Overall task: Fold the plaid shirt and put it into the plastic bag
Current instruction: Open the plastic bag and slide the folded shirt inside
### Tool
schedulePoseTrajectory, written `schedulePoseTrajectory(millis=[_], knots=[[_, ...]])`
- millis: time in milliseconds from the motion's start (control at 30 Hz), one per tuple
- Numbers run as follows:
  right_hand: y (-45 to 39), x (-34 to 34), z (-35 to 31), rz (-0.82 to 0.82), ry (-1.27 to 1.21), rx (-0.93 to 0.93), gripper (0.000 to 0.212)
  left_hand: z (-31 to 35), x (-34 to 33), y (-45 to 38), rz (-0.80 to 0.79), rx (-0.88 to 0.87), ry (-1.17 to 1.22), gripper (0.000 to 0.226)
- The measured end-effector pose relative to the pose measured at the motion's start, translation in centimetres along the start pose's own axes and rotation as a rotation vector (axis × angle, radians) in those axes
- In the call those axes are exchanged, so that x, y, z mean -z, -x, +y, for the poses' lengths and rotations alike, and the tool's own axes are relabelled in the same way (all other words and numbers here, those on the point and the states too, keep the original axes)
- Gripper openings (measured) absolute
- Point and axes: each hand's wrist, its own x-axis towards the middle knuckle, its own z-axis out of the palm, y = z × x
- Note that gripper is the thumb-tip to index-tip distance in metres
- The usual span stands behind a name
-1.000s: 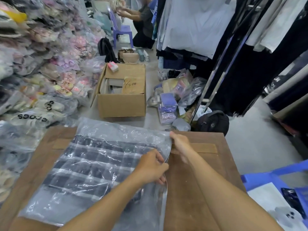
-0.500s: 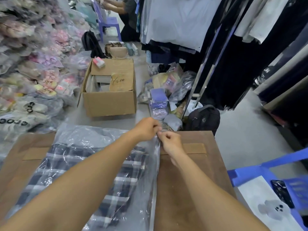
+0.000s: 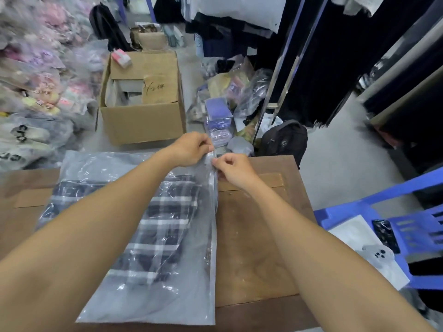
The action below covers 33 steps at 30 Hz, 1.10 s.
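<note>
Two bare forearms reach out over the brown worktop [image 3: 251, 248]. On its left half lies the bag [image 3: 153, 305], clear plastic, flat, its long right edge running from the near edge toward the far edge. The shirt [image 3: 165, 219] is inside it, folded, dark plaid with white stripes, filling the middle and far part of the bag while the near end of the plastic lies empty. The left forearm crosses over the bag and hides part of the shirt.

At the bag's far right corner, close to the worktop's far edge, the hands meet. The left hand [image 3: 191, 149] pinches the corner of the plastic between thumb and fingers, from the left. The right hand [image 3: 236, 167] pinches the same edge just beside it, fingers curled in, knuckles up. The two hands are almost touching.

To the right, off the worktop, stands a blue chair [image 3: 388, 212] with a white sheet and a phone [image 3: 386, 236] on the seat. Beyond the far edge, on the floor, sits an open box [image 3: 143, 123], a black backpack [image 3: 285, 140] to its right, and a heap of small packets [image 3: 223, 111] between them. Bagged goods [image 3: 36, 80] pile up on the left; dark clothes [image 3: 335, 56] hang on the right.
</note>
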Motion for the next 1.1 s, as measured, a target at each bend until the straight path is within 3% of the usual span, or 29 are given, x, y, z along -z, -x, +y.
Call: schedulePoseTrajectory(millis=[133, 267, 433, 533, 833, 967, 1100], knots=[[1.3, 1.4, 0.3, -0.104, 0.098, -0.008, 0.024, 0.3, 0.6, -0.2, 0.168, 0.028, 0.04, 0.021], [2.8, 3.0, 0.1, -0.211, 0.259, -0.017, 0.022, 0.9, 1.7, -0.5, 0.193, 0.013, 0.053, 0.023], [4.2, 4.5, -0.3, -0.413, 0.387, -0.189, 0.018, 1.9, 2.5, -1.4, 0.258, 0.038, 0.034, 0.019], [5.1, 4.8, 0.8, -0.556, 0.51, -0.302, 0.015, 2.0, 3.3, -2.3, 0.348, 0.144, 0.132, 0.019], [8.3, 4.4, 4.9, -0.83, 0.504, -0.643, 0.007, 2.6, 3.6, -2.8, 0.332, 0.175, 0.121, 0.016], [9.7, 3.5, 6.3, -0.943, 0.543, -0.751, 0.028, 2.9, 2.4, -2.9, 0.296, 0.183, 0.109, 0.016], [10.5, 2.7, 6.5, -1.012, 0.573, -0.725, 0.007, 3.1, 0.3, -3.1, 0.269, 0.163, 0.106, 0.016]])
